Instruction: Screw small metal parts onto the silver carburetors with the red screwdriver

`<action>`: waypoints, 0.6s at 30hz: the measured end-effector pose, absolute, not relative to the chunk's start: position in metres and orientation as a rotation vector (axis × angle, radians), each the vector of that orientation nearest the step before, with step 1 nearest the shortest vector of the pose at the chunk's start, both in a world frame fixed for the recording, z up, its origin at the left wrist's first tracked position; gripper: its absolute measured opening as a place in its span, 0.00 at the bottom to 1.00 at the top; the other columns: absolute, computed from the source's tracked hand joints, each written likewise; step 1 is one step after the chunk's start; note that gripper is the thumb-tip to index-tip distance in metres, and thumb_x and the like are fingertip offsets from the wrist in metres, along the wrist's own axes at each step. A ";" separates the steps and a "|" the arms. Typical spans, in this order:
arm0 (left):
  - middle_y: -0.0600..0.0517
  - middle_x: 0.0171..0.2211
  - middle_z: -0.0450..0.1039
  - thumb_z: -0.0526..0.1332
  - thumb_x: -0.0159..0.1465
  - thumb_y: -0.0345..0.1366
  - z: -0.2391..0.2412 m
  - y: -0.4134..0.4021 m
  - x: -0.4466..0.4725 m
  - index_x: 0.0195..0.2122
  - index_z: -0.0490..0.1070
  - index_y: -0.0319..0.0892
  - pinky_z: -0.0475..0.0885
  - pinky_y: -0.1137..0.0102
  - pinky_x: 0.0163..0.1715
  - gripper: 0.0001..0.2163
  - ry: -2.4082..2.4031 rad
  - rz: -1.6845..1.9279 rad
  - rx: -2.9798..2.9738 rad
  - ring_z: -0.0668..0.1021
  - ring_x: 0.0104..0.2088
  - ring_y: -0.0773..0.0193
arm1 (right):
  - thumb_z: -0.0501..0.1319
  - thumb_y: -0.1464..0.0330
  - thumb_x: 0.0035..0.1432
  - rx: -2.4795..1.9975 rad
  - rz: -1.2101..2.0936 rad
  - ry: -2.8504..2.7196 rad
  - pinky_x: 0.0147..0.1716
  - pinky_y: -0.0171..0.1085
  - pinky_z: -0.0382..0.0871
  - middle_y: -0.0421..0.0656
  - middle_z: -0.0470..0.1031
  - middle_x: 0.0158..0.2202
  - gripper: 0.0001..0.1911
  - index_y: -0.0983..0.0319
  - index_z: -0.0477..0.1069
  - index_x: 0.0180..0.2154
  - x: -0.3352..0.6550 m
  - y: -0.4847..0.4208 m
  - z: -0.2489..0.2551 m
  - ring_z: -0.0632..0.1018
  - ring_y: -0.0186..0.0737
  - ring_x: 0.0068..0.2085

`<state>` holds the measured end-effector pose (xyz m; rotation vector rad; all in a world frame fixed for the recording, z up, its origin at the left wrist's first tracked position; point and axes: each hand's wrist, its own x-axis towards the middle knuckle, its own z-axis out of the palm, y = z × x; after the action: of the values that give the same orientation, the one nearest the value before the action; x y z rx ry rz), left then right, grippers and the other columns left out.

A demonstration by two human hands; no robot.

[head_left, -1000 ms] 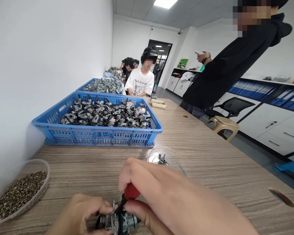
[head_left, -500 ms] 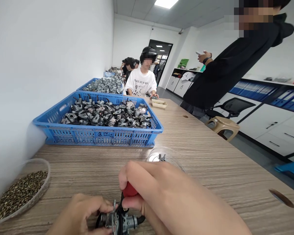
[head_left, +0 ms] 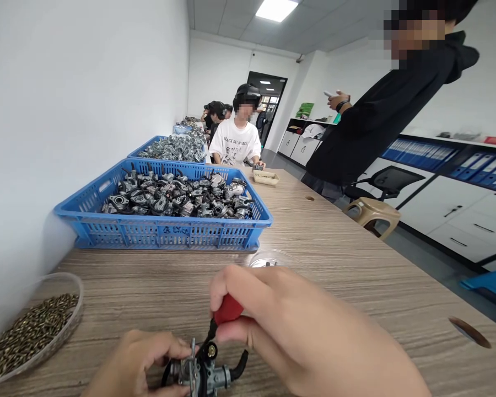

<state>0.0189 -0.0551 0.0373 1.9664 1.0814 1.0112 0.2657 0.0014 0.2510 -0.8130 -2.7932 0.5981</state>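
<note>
At the bottom of the view, a small metal carburetor (head_left: pixel 217 377) with black hoses rests on the table. My left hand (head_left: pixel 143 358) grips its left side between thumb and fingers. Just above it, my right hand (head_left: pixel 268 314) is closed around the red handle (head_left: pixel 228 310) of a tool. The tool's working end cannot be made out behind the fingers and a black part beside the carburetor. A brass-coloured round fitting (head_left: pixel 210 350) shows on top of the carburetor. Behind my right hand lies a clear round dish (head_left: pixel 273 256), partly hidden, with small dark pieces in it.
A blue crate (head_left: pixel 169 234) full of carburetors stands ahead, with another crate (head_left: pixel 143 146) of metal parts behind. A clear tub (head_left: pixel 76 317) of brass-coloured screws sits at left. A seated person (head_left: pixel 237 140) works across the table (head_left: pixel 347 286); another person (head_left: pixel 380 116) stands right.
My right hand has lifted slightly up and to the right with the red-handled tool, uncovering the brass-coloured fitting and the right hose. My left hand keeps its hold on the carburetor.
</note>
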 end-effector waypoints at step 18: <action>0.55 0.43 0.85 0.79 0.63 0.40 0.041 -0.041 0.006 0.47 0.74 0.48 0.80 0.76 0.40 0.18 0.943 0.934 2.369 0.87 0.39 0.63 | 0.56 0.69 0.73 -1.032 0.114 -2.418 0.22 0.36 0.68 0.36 0.73 0.30 0.04 0.54 0.64 0.47 0.344 -0.003 0.278 0.72 0.36 0.25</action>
<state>0.0061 -0.0406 0.0410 2.3689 0.9432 0.9341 0.3437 -0.0030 0.2784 -1.0325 -2.4181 0.1139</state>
